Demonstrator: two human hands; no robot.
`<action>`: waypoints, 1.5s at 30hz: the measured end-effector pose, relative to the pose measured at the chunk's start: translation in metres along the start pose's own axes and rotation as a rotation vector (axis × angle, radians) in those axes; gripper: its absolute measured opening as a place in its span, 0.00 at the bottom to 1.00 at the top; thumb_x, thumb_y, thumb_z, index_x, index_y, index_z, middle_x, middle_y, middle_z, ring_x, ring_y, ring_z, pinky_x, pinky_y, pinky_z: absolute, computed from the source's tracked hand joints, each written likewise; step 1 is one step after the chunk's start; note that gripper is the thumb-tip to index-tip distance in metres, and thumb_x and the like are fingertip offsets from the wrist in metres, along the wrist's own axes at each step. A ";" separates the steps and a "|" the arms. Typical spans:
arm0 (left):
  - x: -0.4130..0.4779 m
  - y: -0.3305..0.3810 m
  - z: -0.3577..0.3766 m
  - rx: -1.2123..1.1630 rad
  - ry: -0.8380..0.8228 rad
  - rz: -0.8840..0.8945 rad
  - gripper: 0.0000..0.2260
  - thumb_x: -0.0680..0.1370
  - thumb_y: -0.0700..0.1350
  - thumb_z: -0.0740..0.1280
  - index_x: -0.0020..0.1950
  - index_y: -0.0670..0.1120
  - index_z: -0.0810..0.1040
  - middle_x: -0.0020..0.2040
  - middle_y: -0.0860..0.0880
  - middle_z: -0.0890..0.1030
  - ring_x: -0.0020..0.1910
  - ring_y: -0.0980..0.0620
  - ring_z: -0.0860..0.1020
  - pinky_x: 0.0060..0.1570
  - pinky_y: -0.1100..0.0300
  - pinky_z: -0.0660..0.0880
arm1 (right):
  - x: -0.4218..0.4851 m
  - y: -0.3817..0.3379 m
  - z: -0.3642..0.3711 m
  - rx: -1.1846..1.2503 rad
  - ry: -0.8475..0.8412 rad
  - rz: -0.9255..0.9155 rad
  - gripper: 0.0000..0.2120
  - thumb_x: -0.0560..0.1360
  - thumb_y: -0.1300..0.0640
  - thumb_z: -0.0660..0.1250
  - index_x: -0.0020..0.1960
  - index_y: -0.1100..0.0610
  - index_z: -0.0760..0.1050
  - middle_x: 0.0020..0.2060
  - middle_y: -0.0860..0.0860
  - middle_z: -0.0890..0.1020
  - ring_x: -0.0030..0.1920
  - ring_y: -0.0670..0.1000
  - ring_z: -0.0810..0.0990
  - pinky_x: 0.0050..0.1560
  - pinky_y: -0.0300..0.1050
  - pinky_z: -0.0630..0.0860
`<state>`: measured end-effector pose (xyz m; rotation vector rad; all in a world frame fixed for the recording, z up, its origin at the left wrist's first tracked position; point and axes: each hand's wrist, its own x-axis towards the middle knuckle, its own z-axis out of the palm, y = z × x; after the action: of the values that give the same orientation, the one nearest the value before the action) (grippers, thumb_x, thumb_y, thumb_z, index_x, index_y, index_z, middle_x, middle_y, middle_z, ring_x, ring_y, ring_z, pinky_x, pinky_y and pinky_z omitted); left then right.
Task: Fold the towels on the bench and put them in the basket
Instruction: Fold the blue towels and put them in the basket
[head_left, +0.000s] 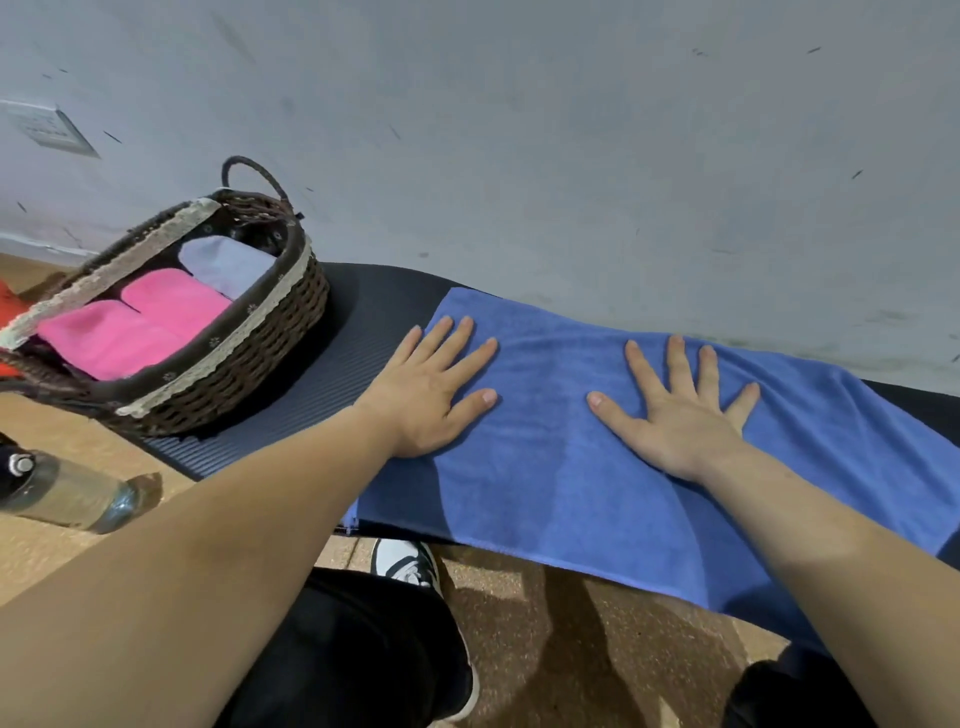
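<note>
Flattening step: you press both palms on the blue towel, which I judge to be a smoothing pass so the coming fold gets clean edges.
Left hand: it lies flat with straight, spread fingers near the towel's left end, at the middle of the frame. It grips nothing and only pins the cloth.
Right hand: it is flat and spread in the same way, right of centre. It holds nothing, and keeps that stretch from sliding.
Towel position: it runs along the bench from the centre to the right edge of the frame. Its near edge hangs over the front, towards the floor. You cannot tell from here whether it is already doubled.
Basket: it sits on the bench's left end, at the left of the frame, near the towel but apart from it, so a folded piece goes in with a short reach.
Basket contents: two pink towels and a pale lilac towel lie folded side by side, which likely leaves a little room at the far end.
Bottle: it lies on the floor at the lower left, away from the work.
Watch: the overhanging edge may drag the towel off once you lift your palms.
</note>
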<state>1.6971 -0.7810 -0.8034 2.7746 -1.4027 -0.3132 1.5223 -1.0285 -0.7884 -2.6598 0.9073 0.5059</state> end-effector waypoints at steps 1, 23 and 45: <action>-0.005 -0.004 0.000 0.012 0.007 -0.006 0.35 0.79 0.71 0.38 0.84 0.59 0.42 0.85 0.50 0.40 0.83 0.48 0.37 0.81 0.46 0.38 | -0.001 -0.001 0.000 0.000 0.000 -0.002 0.43 0.70 0.17 0.41 0.79 0.31 0.33 0.81 0.46 0.30 0.80 0.55 0.27 0.73 0.75 0.31; 0.064 0.257 -0.030 -0.116 0.022 0.374 0.26 0.84 0.51 0.62 0.81 0.46 0.65 0.84 0.39 0.54 0.83 0.41 0.52 0.82 0.51 0.48 | -0.082 0.221 -0.053 0.415 0.278 0.378 0.11 0.80 0.50 0.63 0.49 0.59 0.76 0.47 0.57 0.80 0.47 0.62 0.80 0.50 0.54 0.80; 0.169 0.423 -0.069 -0.749 0.048 0.309 0.04 0.80 0.43 0.69 0.51 0.42 0.80 0.41 0.50 0.79 0.37 0.55 0.74 0.41 0.63 0.74 | -0.109 0.251 -0.030 1.179 0.013 0.267 0.19 0.81 0.51 0.68 0.55 0.69 0.79 0.40 0.54 0.82 0.37 0.52 0.80 0.39 0.47 0.81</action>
<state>1.4705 -1.1739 -0.7199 1.9296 -1.3148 -0.6030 1.2905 -1.1729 -0.7546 -1.4836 1.0933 -0.0409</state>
